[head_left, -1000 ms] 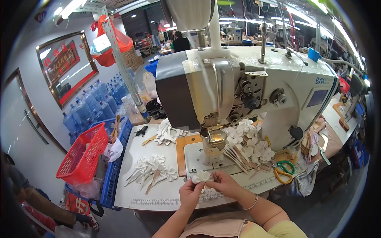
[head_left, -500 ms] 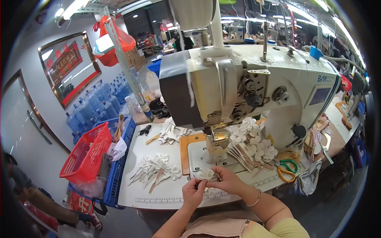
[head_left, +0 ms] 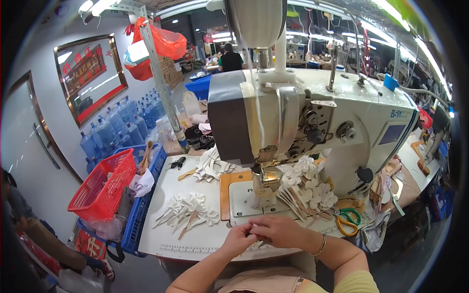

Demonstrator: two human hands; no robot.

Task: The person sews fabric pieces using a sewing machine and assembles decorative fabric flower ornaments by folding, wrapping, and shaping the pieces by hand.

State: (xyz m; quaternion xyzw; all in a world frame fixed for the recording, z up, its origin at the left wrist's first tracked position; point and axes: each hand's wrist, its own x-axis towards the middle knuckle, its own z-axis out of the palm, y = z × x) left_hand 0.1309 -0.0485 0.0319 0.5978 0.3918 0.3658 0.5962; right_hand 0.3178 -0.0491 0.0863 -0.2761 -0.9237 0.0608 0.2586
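Note:
My left hand (head_left: 239,239) and my right hand (head_left: 279,230) meet at the front edge of the white table, just before the sewing machine (head_left: 369,105). Both have their fingers bent and pressed together. The white petalled flower they pinched a moment ago is almost wholly covered by the fingers now. Beyond my hands is the machine's metal needle plate (head_left: 240,198). White flowers with strip-like stems (head_left: 193,210) lie in a pile to the left. A larger heap of such flowers (head_left: 312,190) rests right of the needle area.
Scissors (head_left: 348,222) with green and orange handles lie at right. White cut pieces (head_left: 213,165) and black snips (head_left: 177,163) lie farther back. A red basket (head_left: 102,188) sits over a blue crate (head_left: 138,210) beside the table. A person's legs (head_left: 63,244) show at far left.
My right hand has closed over the flower, which showed white between my fingers before and is now hidden. The head view has shifted slightly, bringing a person in the background into sight.

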